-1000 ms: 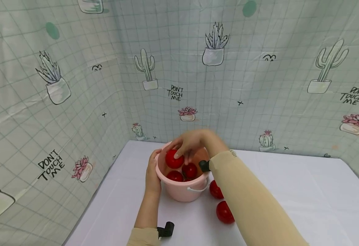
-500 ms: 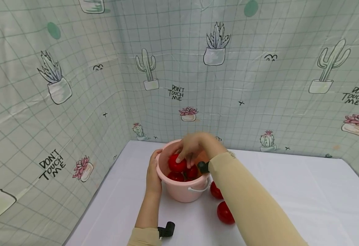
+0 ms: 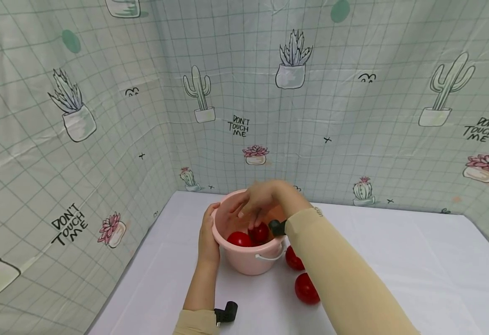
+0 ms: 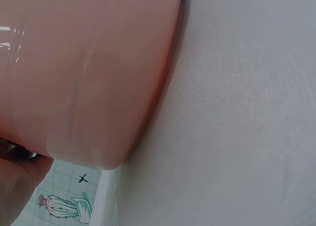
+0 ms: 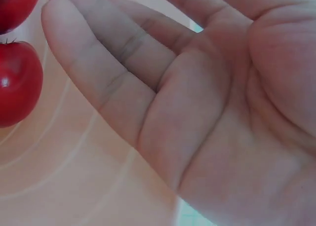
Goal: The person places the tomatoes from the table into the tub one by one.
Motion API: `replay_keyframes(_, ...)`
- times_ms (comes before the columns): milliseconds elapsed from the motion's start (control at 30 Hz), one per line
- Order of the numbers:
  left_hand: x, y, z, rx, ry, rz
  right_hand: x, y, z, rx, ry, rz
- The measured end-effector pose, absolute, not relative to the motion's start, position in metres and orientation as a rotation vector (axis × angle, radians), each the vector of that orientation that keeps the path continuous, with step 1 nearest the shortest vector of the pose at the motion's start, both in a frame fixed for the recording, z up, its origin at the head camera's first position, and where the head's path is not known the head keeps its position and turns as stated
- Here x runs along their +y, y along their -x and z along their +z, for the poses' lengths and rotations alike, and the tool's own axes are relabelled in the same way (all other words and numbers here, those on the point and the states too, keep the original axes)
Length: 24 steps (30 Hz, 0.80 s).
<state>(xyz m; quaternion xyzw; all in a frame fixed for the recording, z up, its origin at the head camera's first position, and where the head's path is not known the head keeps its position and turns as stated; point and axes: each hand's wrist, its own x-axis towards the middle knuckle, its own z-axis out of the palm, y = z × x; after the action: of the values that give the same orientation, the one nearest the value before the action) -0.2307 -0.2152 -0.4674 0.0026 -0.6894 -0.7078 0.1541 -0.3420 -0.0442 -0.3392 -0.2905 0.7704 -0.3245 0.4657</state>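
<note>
A pink bucket [image 3: 248, 258] stands on the white table, with red tomatoes inside: one tomato [image 3: 239, 239] at the near left and a darker tomato [image 3: 259, 232] beside it. My left hand [image 3: 209, 235] grips the bucket's left side at the rim; in the left wrist view the bucket's wall [image 4: 84, 77] fills the upper left. Reaching into the bucket from the back right, my right hand [image 3: 261, 201] has loosely spread fingers. Its bare palm [image 5: 202, 107] shows in the right wrist view, holding nothing, with a tomato [image 5: 19, 82] left of the fingertips.
Two more tomatoes lie on the table right of the bucket: one tomato [image 3: 295, 258] close to its wall, another tomato [image 3: 306, 289] nearer me, partly behind my right sleeve [image 3: 345, 270]. A white handle [image 3: 269, 257] hangs at the bucket's front. A patterned curtain [image 3: 328, 116] encloses the back and left.
My right hand has lowered a tomato into the bucket and let it go; its fingers have spread. The left hand stays on the bucket.
</note>
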Motion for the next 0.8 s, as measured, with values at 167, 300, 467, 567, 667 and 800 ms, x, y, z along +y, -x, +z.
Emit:
replay_keyframes(167, -0.215, 0.232, -0.468, -1.974, 0.001, -2.028, -0.042, 0.343, -0.337, 1.901, 0.739, -0.791)
replay_keyframes(300, -0.216, 0.232, -0.469, -1.969, -0.004, -2.041, -0.034, 0.342, -0.331, 1.916, 0.779, -0.812)
replay_keyframes(467, -0.215, 0.232, -0.469, -1.960, -0.014, -2.043, -0.008, 0.338, -0.324, 1.964, 0.858, -0.848)
replay_keyframes(567, -0.214, 0.231, -0.469, -1.951, -0.010, -2.042, 0.011, 0.335, -0.324, 2.007, 0.878, -0.870)
replay_keyframes(667, -0.213, 0.231, -0.468, -1.946, -0.014, -2.040, 0.030, 0.330, -0.327, 2.041, 0.889, -0.913)
replay_keyframes(800, -0.213, 0.231, -0.468, -1.947, -0.013, -2.034, 0.050, 0.323, -0.333, 2.060, 0.908, -1.009)
